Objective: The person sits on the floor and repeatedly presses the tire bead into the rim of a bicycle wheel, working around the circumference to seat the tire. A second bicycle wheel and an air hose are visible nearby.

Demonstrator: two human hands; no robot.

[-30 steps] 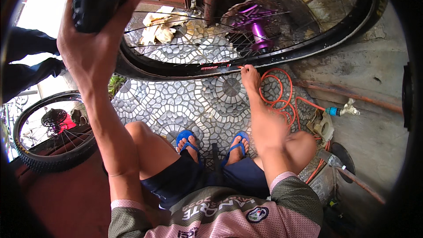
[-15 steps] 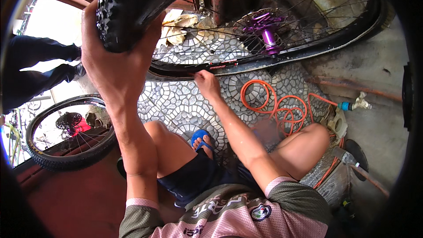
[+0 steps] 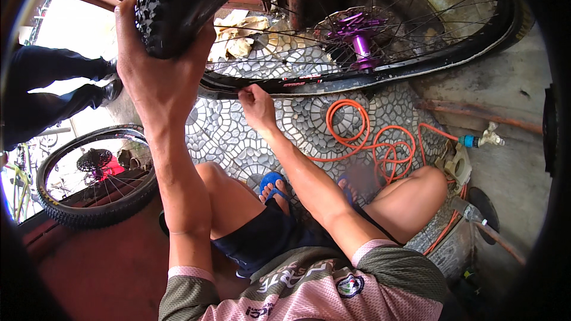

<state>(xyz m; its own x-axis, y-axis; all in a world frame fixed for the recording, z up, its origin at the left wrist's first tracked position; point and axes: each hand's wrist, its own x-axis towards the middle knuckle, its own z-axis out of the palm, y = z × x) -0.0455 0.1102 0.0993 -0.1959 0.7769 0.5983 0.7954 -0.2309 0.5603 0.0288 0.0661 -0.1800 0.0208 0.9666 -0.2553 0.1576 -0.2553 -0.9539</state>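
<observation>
A bicycle wheel (image 3: 380, 80) with a black rim, thin spokes and a purple hub (image 3: 361, 47) fills the upper part of the view. My left hand (image 3: 160, 77) is wrapped round its knobby black tyre (image 3: 178, 18) at the upper left, thumb on one side and fingers on the other. Along the near side of the rim a pale edge line runs. There my right hand (image 3: 257, 107) is closed, its fingertips pinched against the rim's lower edge; whatever they pinch is too small to make out.
An orange hose (image 3: 348, 122) lies coiled on the pebble-mosaic floor, joined to a tap (image 3: 491, 137) at the right. Another wheel (image 3: 89, 220) leans at the left. A person's dark-trousered legs (image 3: 59, 62) stand beyond it. Crumpled pale cloth or paper (image 3: 241, 32) lies behind the rim.
My right hand has slid left along the rim's near edge, toward my left hand. The wheel has shifted slightly upward, with my left hand still round the tyre.
</observation>
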